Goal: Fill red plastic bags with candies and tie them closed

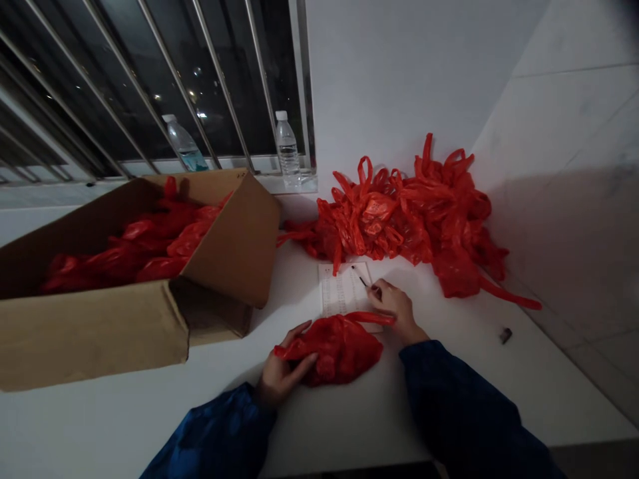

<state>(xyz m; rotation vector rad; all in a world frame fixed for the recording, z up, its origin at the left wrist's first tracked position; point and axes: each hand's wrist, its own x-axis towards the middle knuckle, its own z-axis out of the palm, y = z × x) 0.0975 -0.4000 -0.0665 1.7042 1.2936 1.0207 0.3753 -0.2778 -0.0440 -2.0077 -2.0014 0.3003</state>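
Note:
My left hand (288, 366) grips the left side of a filled red plastic bag (342, 352) that rests on the white table near me. A pen (360, 277) is pinched in my right hand (392, 306), its tip over a sheet of paper (337, 289) with columns of small writing. The red bag covers the lower part of that sheet, and one of its handles reaches toward my right wrist. What the bag contains is hidden.
An open cardboard box (100, 326) on the left holds several red bags (154, 243). More red bags (404, 213) are heaped against the wall. Two plastic bottles, one clear (287, 153) and one bluish (186, 146), stand by the barred window. A small dark object (506, 335) lies at right.

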